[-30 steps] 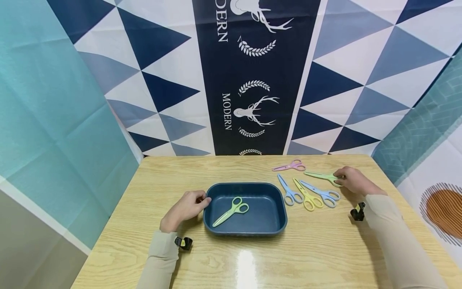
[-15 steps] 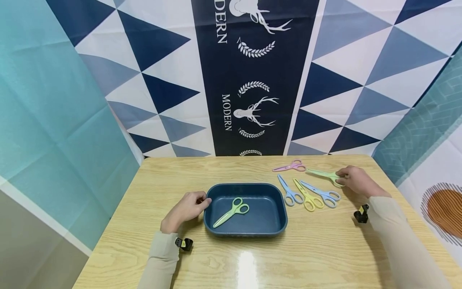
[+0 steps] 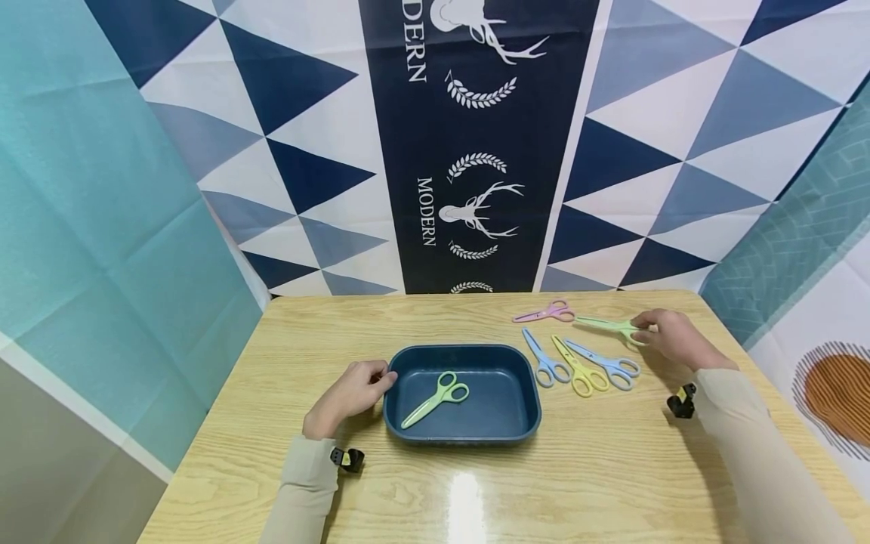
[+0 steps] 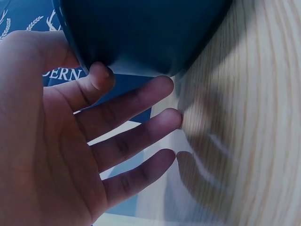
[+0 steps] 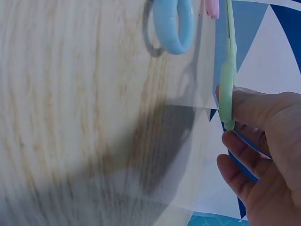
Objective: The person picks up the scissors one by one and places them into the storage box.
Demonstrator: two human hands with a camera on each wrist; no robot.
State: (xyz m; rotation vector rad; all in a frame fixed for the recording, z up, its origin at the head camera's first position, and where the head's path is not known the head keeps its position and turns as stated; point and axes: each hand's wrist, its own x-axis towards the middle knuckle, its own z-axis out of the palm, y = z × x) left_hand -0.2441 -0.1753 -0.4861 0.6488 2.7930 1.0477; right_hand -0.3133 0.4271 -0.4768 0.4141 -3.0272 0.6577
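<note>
My right hand (image 3: 666, 334) pinches light green scissors (image 3: 605, 325) by the handle loops, blades pointing left, at the table's back right. Seen edge-on in the right wrist view, these scissors (image 5: 227, 94) sit between thumb and fingers, off the tabletop. A dark blue tray (image 3: 462, 438) stands mid-table with a second pair of green scissors (image 3: 435, 400) lying in it, blades toward its front left. At the tray's left wall, my left hand (image 3: 356, 389) pinches the rim with the thumb over it; its other fingers spread below in the left wrist view.
Right of the tray lie blue scissors (image 3: 550, 370), yellow scissors (image 3: 580, 369) and another blue pair (image 3: 615, 370). Pink scissors (image 3: 547, 311) lie behind them near the wooden table's (image 3: 326, 325) back edge. A patterned cloth (image 3: 476, 151) hangs behind the table.
My right hand has shifted slightly to the right and up with the green scissors, whose blades have swung a little toward the back. The left hand and tray stay put.
</note>
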